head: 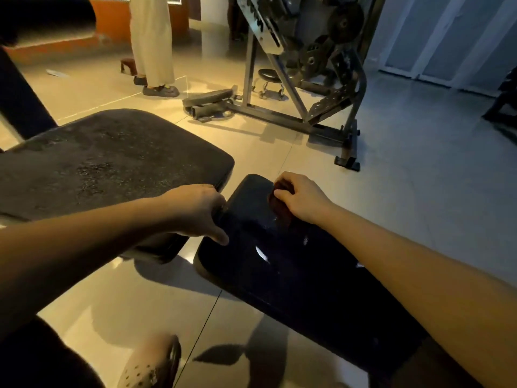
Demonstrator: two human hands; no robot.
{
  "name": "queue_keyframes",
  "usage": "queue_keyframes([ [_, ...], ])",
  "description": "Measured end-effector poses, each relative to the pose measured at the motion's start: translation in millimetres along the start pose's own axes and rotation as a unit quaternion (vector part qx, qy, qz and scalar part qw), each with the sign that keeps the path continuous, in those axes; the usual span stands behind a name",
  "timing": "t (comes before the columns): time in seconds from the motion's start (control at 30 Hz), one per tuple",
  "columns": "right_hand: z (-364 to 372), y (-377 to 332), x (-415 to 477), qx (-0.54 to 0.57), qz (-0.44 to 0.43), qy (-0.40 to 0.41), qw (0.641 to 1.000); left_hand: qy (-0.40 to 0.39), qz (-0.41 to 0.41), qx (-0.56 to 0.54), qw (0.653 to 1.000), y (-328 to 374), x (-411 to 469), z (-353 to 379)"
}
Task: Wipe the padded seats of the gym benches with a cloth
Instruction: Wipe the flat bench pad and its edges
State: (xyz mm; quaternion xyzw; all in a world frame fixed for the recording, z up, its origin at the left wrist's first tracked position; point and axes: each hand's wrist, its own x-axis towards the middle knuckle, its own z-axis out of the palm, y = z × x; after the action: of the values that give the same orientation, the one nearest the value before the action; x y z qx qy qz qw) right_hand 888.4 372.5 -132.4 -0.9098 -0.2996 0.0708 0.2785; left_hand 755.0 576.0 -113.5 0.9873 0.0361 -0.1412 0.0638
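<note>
Wiping the far end of the right bench, with the left one looking untouched.

The dusty seat (106,158) on the left could get skipped. On the glossy seat (293,270), the left hand (195,211) grips the left edge. The right hand (302,200) clutches a bunched dark cloth (279,205) near the far end, and so small a wad may streak or slip off.

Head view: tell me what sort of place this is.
Most likely a gym: a glossy padded bench, a dusty padded bench beside it, and a steel machine hung with weight plates.
</note>
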Motion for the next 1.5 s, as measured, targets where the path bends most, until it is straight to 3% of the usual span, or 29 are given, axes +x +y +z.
queue_keyframes([
  [0.13, 24.4, 24.1, 0.3, -0.038, -0.02, -0.003, 0.999, -0.043, -0.016, 0.031, 0.998, -2.1, -9.6, 19.6],
  [0.23, 37.3, 40.9, -1.0, -0.035, -0.003, 0.039, 0.999, -0.06, -0.017, 0.03, 0.998, 4.4, -16.3, 35.1],
  [0.33, 51.9, 46.7, -6.5, -0.007, -0.009, 0.074, 0.997, -0.016, -0.03, 0.066, 0.997, 11.0, -18.3, 47.4],
  [0.47, 58.7, 39.8, -20.6, 0.026, -0.05, 0.051, 0.997, 0.031, -0.06, 0.039, 0.997, 14.8, -23.9, 58.0],
  [0.6, 81.0, 17.8, -69.1, 0.058, -0.237, -0.034, 0.969, 0.076, -0.093, 0.018, 0.993, 20.5, -34.8, 69.3],
  [0.7, 88.1, 15.5, -84.5, -0.009, -0.38, -0.04, 0.924, 0.101, -0.115, 0.0, 0.988, 26.0, -43.4, 76.7],
  [0.77, 83.2, 26.2, -66.9, -0.061, -0.414, -0.019, 0.908, 0.118, -0.118, -0.007, 0.986, 31.2, -47.4, 79.9],
  [0.83, 74.9, 39.8, -39.5, -0.079, -0.382, 0.013, 0.921, 0.122, -0.116, -0.006, 0.986, 35.2, -49.5, 80.7],
  [1.03, 55.4, 62.8, 23.9, -0.096, -0.178, 0.11, 0.973, 0.128, -0.116, 0.002, 0.985, 33.6, -46.3, 80.2],
  [1.13, 68.9, 45.0, -16.2, -0.032, -0.232, 0.06, 0.97, 0.129, -0.11, -0.016, 0.985, 30.7, -48.4, 84.3],
  [1.23, 83.5, 27.5, -69.8, -0.009, -0.376, -0.042, 0.926, 0.137, -0.111, -0.027, 0.984, 28.2, -50.0, 85.3],
  [1.3, 83.7, 31.2, -70.8, -0.042, -0.423, -0.071, 0.902, 0.141, -0.107, -0.033, 0.984, 27.0, -48.9, 85.3],
  [1.5, 53.2, 66.3, -3.0, -0.105, -0.234, 0.06, 0.965, 0.15, -0.105, -0.043, 0.982, 24.1, -48.6, 88.2],
])
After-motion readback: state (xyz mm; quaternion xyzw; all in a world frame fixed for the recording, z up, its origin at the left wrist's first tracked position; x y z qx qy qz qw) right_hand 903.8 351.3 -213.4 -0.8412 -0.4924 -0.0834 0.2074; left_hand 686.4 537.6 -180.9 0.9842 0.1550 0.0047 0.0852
